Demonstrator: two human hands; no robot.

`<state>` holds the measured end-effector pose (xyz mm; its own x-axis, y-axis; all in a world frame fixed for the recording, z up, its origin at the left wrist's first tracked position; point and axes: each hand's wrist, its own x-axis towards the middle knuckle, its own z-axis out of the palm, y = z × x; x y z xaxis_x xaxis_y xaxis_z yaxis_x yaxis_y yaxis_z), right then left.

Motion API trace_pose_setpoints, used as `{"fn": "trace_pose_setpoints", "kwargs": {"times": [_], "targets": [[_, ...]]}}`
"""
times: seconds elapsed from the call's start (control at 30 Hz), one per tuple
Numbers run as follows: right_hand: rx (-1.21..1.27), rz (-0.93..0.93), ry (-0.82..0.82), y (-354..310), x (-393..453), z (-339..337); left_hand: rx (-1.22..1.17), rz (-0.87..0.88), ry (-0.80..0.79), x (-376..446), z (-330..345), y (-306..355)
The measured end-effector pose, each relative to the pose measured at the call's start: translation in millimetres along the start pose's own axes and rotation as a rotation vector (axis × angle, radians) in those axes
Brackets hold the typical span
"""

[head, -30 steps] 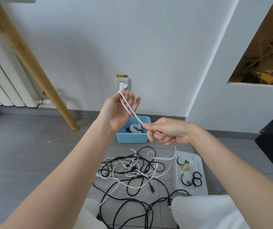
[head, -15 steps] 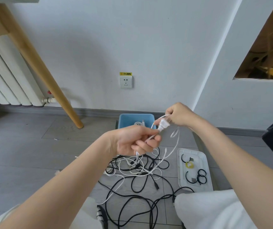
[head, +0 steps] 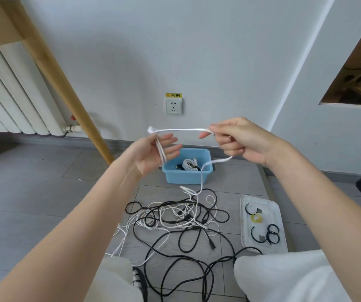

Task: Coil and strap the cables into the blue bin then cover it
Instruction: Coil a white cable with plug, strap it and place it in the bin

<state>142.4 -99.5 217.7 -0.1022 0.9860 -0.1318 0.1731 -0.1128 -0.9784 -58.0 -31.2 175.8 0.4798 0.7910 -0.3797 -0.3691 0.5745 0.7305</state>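
White wall (head: 218,51) with socket (head: 174,106), radiator (head: 11,92), grey floor (head: 33,192).

We are looking at what seems to be a room in a home or small office. We are seeing a grey tiled floor (head: 33,192) meeting a plain white wall (head: 197,51), with a white column radiator (head: 7,90) standing at the left beside a slanting wooden furniture leg (head: 66,92). A wall socket (head: 174,106) with a yellow warning label (head: 173,95) is sitting low on the wall.
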Motion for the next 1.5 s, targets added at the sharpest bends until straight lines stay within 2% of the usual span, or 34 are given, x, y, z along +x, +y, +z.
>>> {"fn": "trace_pose_setpoints", "kwargs": {"times": [0.1, 0.23, 0.27, 0.33, 0.4, 0.47, 0.53, 0.7, 0.77, 0.87, 0.97, 1.1, 1.2, 1.27, 1.33, 1.4, 1.47, 1.5], "targets": [[-0.123, 0.102, -0.269, 6.5, -8.5, 10.5, -0.158, 0.111, 0.052, 0.0, 4.8, 8.5], [-0.345, 0.283, -0.469, 30.3, -10.6, 33.9, -0.242, 0.119, -0.116, -6.0, 30.7, 0.9], [-0.418, 0.332, -0.464, 36.1, -9.2, 38.6, -0.233, 0.094, -0.167, -8.1, 37.2, -3.4], [-0.638, 0.376, -0.326, 46.4, -3.7, 41.2, -0.151, 0.011, -0.25, -12.0, 45.6, -12.2], [-0.894, 0.335, -0.121, 49.8, -0.1, 32.8, 0.025, -0.13, -0.326, -17.1, 46.5, -21.5], [-1.028, 0.278, -0.003, 48.5, 1.8, 17.2, 0.222, -0.3, -0.412, -22.8, 42.4, -30.5], [-0.996, 0.24, 0.074, 42.8, 1.0, 3.3, 0.386, -0.432, -0.475, -25.8, 35.5, -37.1], [-0.614, 0.1, 0.161, 28.3, -5.2, -14.0, 0.593, -0.598, -0.525, -30.1, 20.5, -45.3], [-0.457, 0.052, 0.227, 23.4, -6.8, -16.7, 0.634, -0.565, -0.466, -27.0, 17.2, -44.8], [-0.22, 0.005, 0.24, 18.5, -8.2, -14.3, 0.523, -0.382, -0.269, -13.9, 11.9, -33.8], [-0.044, 0.0, 0.117, 14.2, -9.1, -10.7, 0.307, -0.201, -0.147, -5.6, 8.5, -18.0], [0.078, 0.057, -0.27, 13.0, -16.5, -11.2, 0.039, -0.026, -0.082, -1.6, 14.2, -9.1], [-0.046, 0.247, -0.57, 20.3, -19.0, 5.4, -0.166, 0.08, -0.109, -3.3, 29.2, -7.2], [-0.216, 0.355, -0.658, 31.2, -16.9, 23.8, -0.226, 0.052, -0.188, -9.0, 40.8, -6.7], [-0.455, 0.393, -0.585, 39.4, -12.2, 35.6, -0.099, -0.14, -0.346, -21.1, 47.6, -8.8], [-0.768, 0.314, -0.397, 37.1, -9.8, 34.5, 0.248, -0.329, -0.503, -32.5, 46.8, -15.1], [-0.959, 0.199, -0.206, 32.0, -7.7, 22.7, 0.565, -0.393, -0.545, -39.0, 41.3, -21.4], [-0.936, 0.146, -0.123, 30.1, -5.2, 15.7, 0.633, -0.411, -0.528, -40.0, 37.8, -22.7]]}}
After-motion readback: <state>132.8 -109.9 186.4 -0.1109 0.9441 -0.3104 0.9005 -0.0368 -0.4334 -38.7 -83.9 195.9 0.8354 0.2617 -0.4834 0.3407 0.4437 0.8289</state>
